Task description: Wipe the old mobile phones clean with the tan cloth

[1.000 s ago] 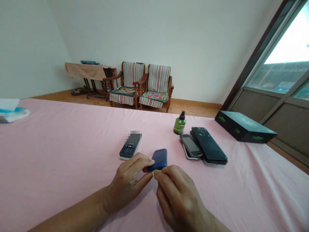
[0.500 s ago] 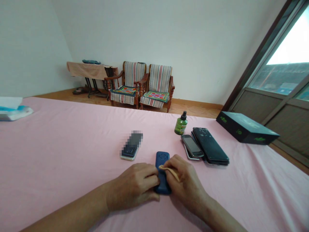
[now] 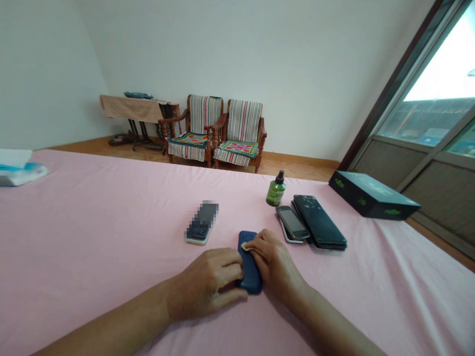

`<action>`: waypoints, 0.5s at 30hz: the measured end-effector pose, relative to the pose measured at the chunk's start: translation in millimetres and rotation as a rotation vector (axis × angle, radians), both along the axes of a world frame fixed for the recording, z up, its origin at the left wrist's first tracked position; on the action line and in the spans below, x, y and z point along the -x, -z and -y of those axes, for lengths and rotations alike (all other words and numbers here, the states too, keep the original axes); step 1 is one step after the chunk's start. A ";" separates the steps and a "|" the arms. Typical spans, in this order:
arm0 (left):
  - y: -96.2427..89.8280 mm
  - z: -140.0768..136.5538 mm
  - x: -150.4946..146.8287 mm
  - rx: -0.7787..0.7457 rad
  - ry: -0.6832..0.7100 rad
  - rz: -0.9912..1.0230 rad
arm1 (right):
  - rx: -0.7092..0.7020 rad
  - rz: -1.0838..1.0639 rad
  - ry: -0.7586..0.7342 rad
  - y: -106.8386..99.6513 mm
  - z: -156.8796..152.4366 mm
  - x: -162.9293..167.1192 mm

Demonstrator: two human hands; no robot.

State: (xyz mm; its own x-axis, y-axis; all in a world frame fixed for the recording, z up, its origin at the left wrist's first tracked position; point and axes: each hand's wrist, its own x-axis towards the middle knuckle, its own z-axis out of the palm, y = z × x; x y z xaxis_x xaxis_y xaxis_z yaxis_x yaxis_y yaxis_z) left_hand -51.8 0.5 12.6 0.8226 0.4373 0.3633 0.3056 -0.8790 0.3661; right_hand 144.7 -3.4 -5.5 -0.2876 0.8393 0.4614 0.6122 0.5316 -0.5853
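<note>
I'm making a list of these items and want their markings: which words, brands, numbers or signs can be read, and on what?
No text can be read with certainty.
Black box: green lettering, too small and blurred.
Green bottle: label too small.
Pixelated phone: nothing legible.
Blue phone: no readable text.
Phones piled at right: none legible.

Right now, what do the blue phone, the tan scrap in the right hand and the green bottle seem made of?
Blue phone: probably plastic, satin, by its even soft sheen. Tan scrap: likely cloth, matte, pinched in a fold by the right hand. Green bottle: glass or plastic, glossy, seemingly see-through; I cannot tell which.
</note>
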 end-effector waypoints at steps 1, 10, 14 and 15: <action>0.2 0.0 -0.3 0.002 0.001 0.003 | -0.020 0.020 0.013 1.0 -3.3 0.6; 3.9 0.9 -1.3 0.014 -0.021 0.013 | -0.105 0.114 0.071 5.5 -36.5 7.1; 4.2 1.1 -1.0 0.004 -0.031 0.020 | -0.115 0.134 0.060 4.8 -42.4 7.5; 4.3 1.2 -1.0 0.004 -0.036 0.021 | -0.117 0.139 0.052 4.1 -42.2 7.1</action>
